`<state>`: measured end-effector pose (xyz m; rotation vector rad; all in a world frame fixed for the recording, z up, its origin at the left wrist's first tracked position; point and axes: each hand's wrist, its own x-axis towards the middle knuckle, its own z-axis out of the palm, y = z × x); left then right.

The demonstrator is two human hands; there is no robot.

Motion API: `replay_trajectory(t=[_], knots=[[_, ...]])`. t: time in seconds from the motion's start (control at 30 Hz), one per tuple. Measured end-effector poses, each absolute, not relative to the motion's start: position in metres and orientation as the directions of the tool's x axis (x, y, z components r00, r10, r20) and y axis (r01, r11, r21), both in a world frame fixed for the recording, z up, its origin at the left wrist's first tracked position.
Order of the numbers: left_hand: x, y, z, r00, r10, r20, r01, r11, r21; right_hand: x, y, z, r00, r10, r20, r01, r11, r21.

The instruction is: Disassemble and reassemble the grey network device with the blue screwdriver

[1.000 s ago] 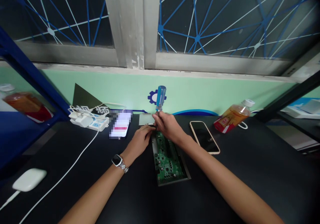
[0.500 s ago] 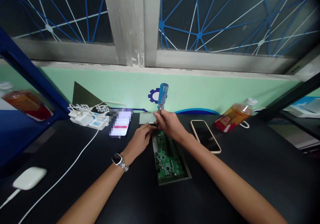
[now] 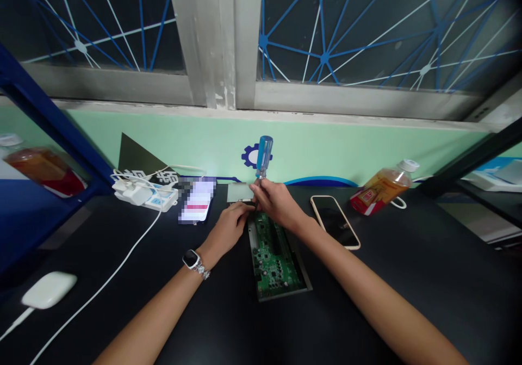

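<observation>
The right hand (image 3: 278, 202) pinches a blue-handled screwdriver (image 3: 265, 152) below its handle, nearly upright at the green circuit board's (image 3: 274, 267) far end. The left hand (image 3: 228, 226) lies at the board's far left corner, fingers close together; whether they grip anything cannot be told. A beige-cased phone (image 3: 335, 222) lies right of the board.

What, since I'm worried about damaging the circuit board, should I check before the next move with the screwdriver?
1. Screwdriver gripped in the right hand, handle up: ok.
2. Screwdriver's tip properly seated: cannot tell, obscured between the hands.
3. Left hand at the circuit board's far end: ok; how firmly it presses: cannot tell.
4. Circuit board lying on the table: ok.
5. Bottle capped and apart from the board: ok.
6. Beige-cased phone off the board: ok.
</observation>
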<state>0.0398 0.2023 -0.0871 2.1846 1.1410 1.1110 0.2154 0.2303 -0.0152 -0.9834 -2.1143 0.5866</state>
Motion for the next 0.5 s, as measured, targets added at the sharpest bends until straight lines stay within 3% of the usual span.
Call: replay_trajectory(t=[0.27, 0.4, 0.5], knots=[[0.046, 0.2, -0.082, 0.266, 0.838, 0.477, 0.475, -0.545, 0.691, 0.222, 0.233, -0.007, -0.567, 0.739, 0.364, 0.41, 0.637, -0.653], [0.052, 0.2, -0.08, 0.206, 0.869, 0.45, 0.413, -0.494, 0.765, 0.221, 0.234, -0.008, -0.568, 0.705, 0.426, 0.42, 0.693, -0.586], [0.055, 0.2, -0.077, 0.174, 0.889, 0.423, 0.408, -0.456, 0.791, 0.219, 0.232, -0.005, -0.531, 0.731, 0.428, 0.423, 0.666, -0.614]])
